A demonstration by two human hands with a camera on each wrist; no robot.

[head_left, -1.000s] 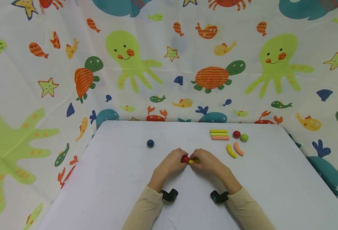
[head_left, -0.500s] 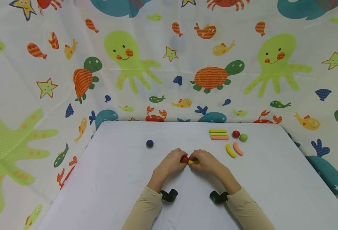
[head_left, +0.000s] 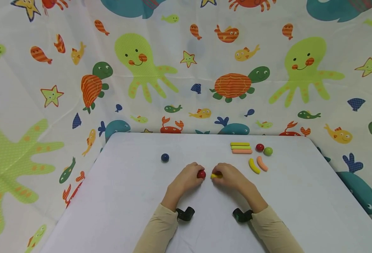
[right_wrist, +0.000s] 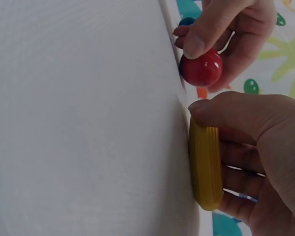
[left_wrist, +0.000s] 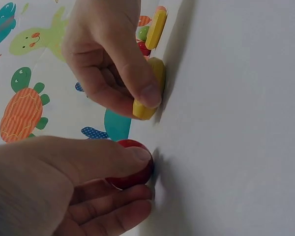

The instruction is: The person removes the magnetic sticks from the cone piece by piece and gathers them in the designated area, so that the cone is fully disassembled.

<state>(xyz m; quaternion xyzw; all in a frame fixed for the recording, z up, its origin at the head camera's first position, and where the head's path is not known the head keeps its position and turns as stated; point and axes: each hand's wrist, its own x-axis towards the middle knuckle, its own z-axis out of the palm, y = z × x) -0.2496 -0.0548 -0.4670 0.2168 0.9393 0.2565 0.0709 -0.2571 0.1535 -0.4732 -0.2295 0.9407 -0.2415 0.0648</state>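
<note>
My left hand [head_left: 189,175] pinches a shiny red ball [head_left: 201,174] between thumb and fingers, low over the white table. In the left wrist view the thumb lies across the ball [left_wrist: 132,169]. A short way to its right, my right hand [head_left: 229,174] holds a yellow ridged stick [head_left: 215,176], which looks like modelling clay. The right wrist view shows this stick [right_wrist: 206,164] lengthwise close to the tabletop, thumb at one end and fingers behind it. A narrow gap separates the ball from the stick.
On the white table [head_left: 125,211], a dark blue ball [head_left: 165,157] lies back left. Back right are a row of ridged sticks [head_left: 241,148], a second red ball [head_left: 260,147], a green ball [head_left: 268,151], a curved yellow piece [head_left: 254,166] and a curved salmon piece [head_left: 262,163].
The hands have drawn apart. The red ball has shifted slightly left and the yellow stick slightly right, so a gap shows where they were close together. The other pieces have not moved.
</note>
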